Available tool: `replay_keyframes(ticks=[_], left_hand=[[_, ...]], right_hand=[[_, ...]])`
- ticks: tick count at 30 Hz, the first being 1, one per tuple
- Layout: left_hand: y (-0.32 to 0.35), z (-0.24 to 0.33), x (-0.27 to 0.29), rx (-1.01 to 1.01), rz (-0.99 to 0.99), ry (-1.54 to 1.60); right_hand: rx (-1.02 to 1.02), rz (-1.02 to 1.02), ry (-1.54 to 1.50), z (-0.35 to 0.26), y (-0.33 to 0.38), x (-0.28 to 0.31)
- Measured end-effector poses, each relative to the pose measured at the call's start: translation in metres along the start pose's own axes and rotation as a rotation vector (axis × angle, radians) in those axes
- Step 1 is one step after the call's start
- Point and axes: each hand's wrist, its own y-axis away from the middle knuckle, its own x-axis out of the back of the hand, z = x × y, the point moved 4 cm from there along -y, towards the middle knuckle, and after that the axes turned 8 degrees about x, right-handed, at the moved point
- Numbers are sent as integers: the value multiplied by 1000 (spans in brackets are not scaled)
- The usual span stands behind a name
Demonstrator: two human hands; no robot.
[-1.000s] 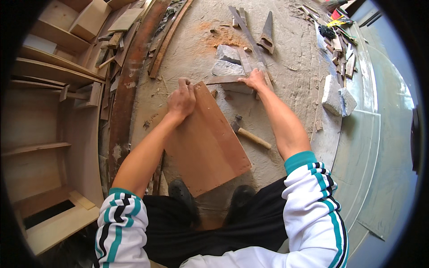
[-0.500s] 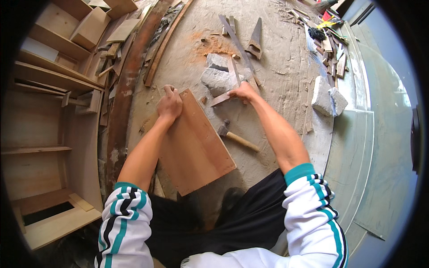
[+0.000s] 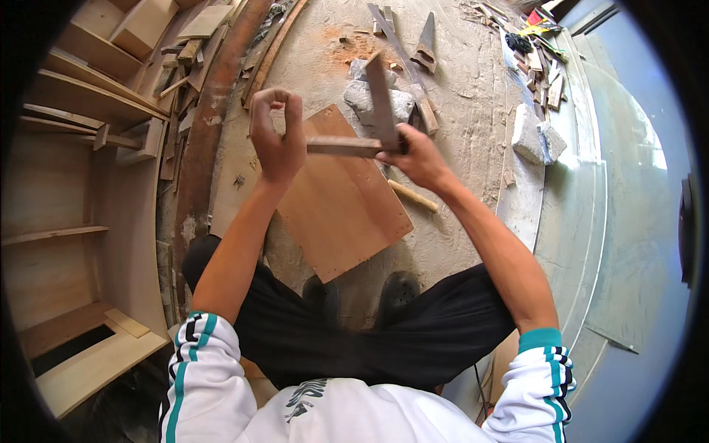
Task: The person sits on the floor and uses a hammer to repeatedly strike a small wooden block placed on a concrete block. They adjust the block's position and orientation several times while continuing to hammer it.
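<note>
My right hand [image 3: 422,156] grips an L-shaped wooden piece [image 3: 343,146], made of two brown strips, at its corner. One arm points away from me; the other runs left toward my left hand [image 3: 277,136]. That hand is raised with loosely curled fingers and a gap between them and the thumb. The strip's left end disappears at this hand, and whether they touch cannot be told. Below both hands a rectangular wooden board [image 3: 343,199] lies tilted on the ground. A hammer's wooden handle [image 3: 413,196] sticks out past its right edge; the hammer head is hidden.
Broken concrete blocks [image 3: 369,103] stand beyond the board. A handsaw [image 3: 425,48] lies farther off, near sawdust [image 3: 354,50]. Wooden cabinets [image 3: 133,221] line the left, beside a long rusty beam [image 3: 203,140]. Scrap wood [image 3: 550,81], another concrete block [image 3: 528,133] and glass sheets [image 3: 591,244] are at right.
My left hand has let go of the board and risen. The board has come down flatter, over the hammer head. My right hand has lifted and turned the L-shaped piece above the board.
</note>
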Motion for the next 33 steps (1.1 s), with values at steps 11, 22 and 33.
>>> replay_keyframes(ticks=[11,22,33], left_hand=[[59,0,54,230,-74,136],[102,-38,15,400,-459,-295],[123,-47,-1,23,-304,-632]], right_hand=[[487,54,215,17,4,-89],[491,93,384,25,17,-85],[571,95,452,29,17,-85]])
